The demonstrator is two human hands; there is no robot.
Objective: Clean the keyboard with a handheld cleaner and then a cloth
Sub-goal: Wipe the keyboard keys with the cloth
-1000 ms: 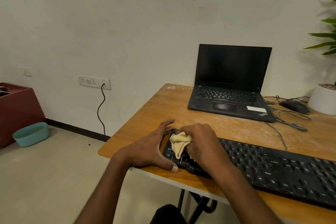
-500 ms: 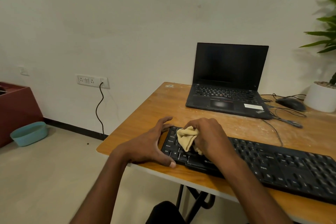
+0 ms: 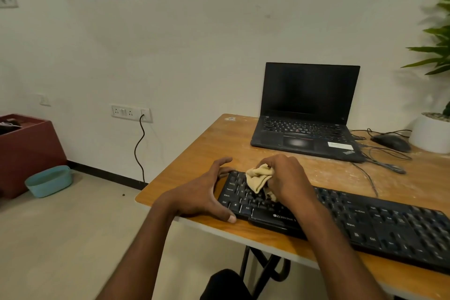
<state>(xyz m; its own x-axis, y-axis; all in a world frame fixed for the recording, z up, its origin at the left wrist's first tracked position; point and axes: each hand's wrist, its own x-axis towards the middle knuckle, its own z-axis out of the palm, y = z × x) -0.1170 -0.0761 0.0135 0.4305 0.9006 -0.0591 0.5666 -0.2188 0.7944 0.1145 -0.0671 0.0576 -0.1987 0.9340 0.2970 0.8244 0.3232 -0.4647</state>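
Note:
A black keyboard [image 3: 379,224] lies along the near edge of the wooden desk [image 3: 194,153]. My right hand [image 3: 287,178] grips a bunched tan cloth [image 3: 258,178] and presses it onto the keys at the keyboard's left part. My left hand [image 3: 204,192] clasps the keyboard's left end, thumb at the front edge and fingers curled over the back corner. No handheld cleaner is in view.
An open black laptop [image 3: 306,114] stands at the back of the desk, with a black mouse [image 3: 392,142], cables [image 3: 387,161] and a white plant pot [image 3: 431,134] to its right. On the floor at left are a teal tub [image 3: 48,180] and a red box [image 3: 26,151].
My right hand has slid the cloth a little to the right and toward the back rows of keys. My left hand keeps its hold on the keyboard's end.

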